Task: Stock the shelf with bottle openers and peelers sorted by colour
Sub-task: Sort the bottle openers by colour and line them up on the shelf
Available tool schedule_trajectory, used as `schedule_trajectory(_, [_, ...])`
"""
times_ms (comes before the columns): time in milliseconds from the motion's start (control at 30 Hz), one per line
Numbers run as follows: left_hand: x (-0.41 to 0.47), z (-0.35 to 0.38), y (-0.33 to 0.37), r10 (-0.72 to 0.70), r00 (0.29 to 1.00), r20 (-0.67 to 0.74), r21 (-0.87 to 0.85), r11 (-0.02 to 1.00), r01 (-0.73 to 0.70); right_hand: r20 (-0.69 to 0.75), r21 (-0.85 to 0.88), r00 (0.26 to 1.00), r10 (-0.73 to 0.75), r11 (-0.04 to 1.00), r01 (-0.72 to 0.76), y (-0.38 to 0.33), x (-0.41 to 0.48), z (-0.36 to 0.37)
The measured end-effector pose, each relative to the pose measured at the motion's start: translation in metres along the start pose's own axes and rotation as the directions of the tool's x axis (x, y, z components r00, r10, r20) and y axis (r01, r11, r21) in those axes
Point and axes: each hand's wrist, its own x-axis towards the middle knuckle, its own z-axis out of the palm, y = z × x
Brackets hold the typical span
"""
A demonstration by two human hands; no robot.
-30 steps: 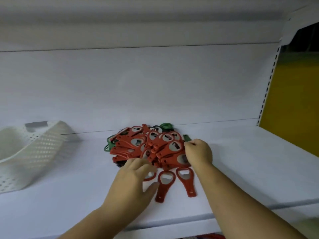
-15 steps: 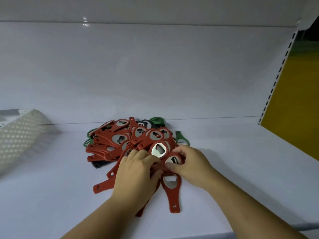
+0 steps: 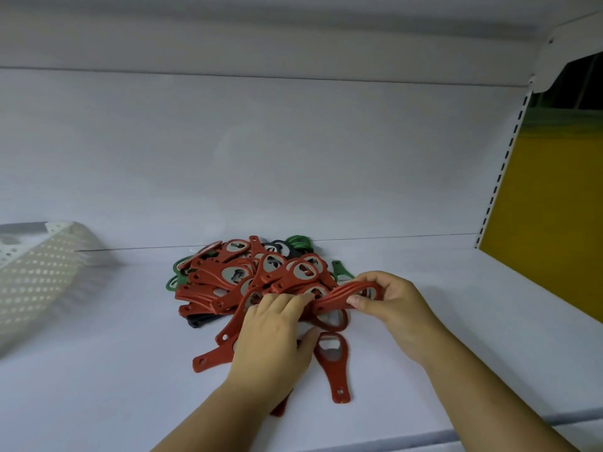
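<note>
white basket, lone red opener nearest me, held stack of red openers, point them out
white perforated basket [image 3: 39, 282]: head view, side wall
lone red bottle opener [image 3: 336, 375]: head view, handle
held stack of red bottle openers [image 3: 333, 297]: head view, stack's middle

right of the pile of red openers [image 3: 248, 278] the shelf [image 3: 456, 321] lies bare up to the slotted upright [image 3: 499, 177]. left of the pile, bare board reaches the perforated basket [image 3: 36, 282]. in front of the pile, the left hand [image 3: 274, 337] and right hand [image 3: 391, 305], gripping a bundle of openers [image 3: 339, 296], and a lone opener [image 3: 336, 363] block the way.
</note>
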Motion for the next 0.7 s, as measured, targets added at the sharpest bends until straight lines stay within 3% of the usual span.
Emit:
schedule_trajectory(300, [0.0, -0.002, -0.001, 0.038, 0.991, -0.131, -0.136, 0.989, -0.056, 0.213, 0.112, 0.975, -0.057, 0.993, 0.034, -0.009, -0.011, 0.012])
schedule_trajectory(400, [-0.002, -0.006, 0.0, 0.033, 0.994, -0.101, -0.171, 0.984, -0.05, 0.254, 0.095, 0.964, -0.074, 0.994, 0.052, -0.011, -0.014, 0.016])
schedule_trajectory(533, [-0.002, -0.003, 0.002, 0.005, 1.0, 0.023, -0.164, 0.987, -0.001, 0.168, -0.027, 0.984, -0.059, 0.998, 0.065, -0.009, -0.012, 0.017])
schedule_trajectory(700, [-0.001, -0.003, -0.002, -0.159, 0.987, 0.028, -0.27, 0.949, 0.16, -0.108, -0.428, 0.994, 0.018, 0.901, -0.063, -0.002, -0.005, 0.009])
